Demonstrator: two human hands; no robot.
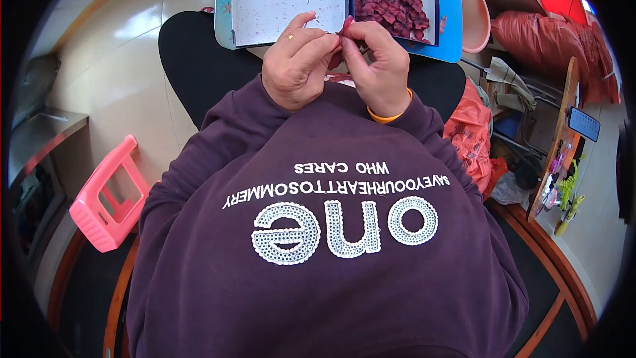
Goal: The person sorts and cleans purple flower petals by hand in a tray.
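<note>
My left hand (295, 63) and my right hand (377, 66) meet in front of my chest, at the near edge of a blue-edged tray (450, 13). Between their fingertips is a dark red petal piece (345, 25); both hands pinch it. More dark red material hangs below the fingers, partly hidden by them. A ring is on a finger of my left hand, and an orange band circles my right wrist. Dark red petals (397, 12) lie piled in the tray's right compartment. The white left compartment (285, 0) holds only small specks.
A pink plastic stool (109, 192) stands at the left. On the right are a pinkish basin (474, 13), red bags (467, 119), a large red sack (550, 46), and a phone (583, 124) by a wooden board (563, 132). The tray rests above my black-clad legs.
</note>
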